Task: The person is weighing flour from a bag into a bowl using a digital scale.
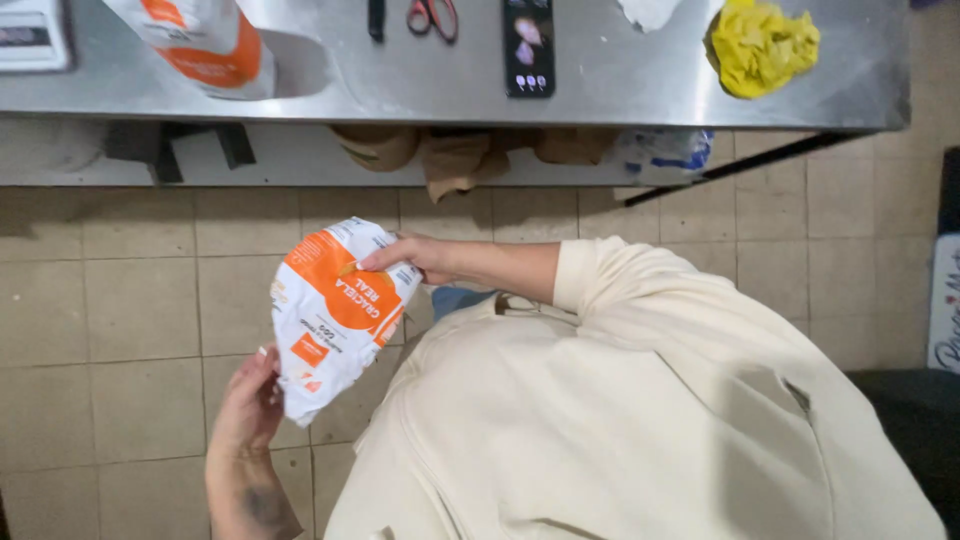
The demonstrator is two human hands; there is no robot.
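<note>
— What can't you make out properly?

— The steel counter (620, 85) is cut off along the top edge, so the second orange-and-white bag (205, 40), the scissors (432, 15) and a white scale (32, 35) at the corner show only in part. Under the counter a shelf (300, 155) holds brown paper bundles (455, 158), half in shadow. The person's cream sweatshirt (640, 400) fills the lower right and hides the floor there.

— And the bag in hand?

— A white and orange paper bag (335, 315) is held above the tiled floor (120, 300), well clear of the counter. The right hand (410, 255) pinches its upper edge, fingers closed on the paper. The left hand (248, 405) grips the bottom corner from below; its fingertips are hidden behind the bag.

— Anything else up there?

— A crumpled yellow cloth (762, 45) at the right end, and a dark phone (528, 45) lying flat with its screen lit, between the scissors and the cloth.
</note>
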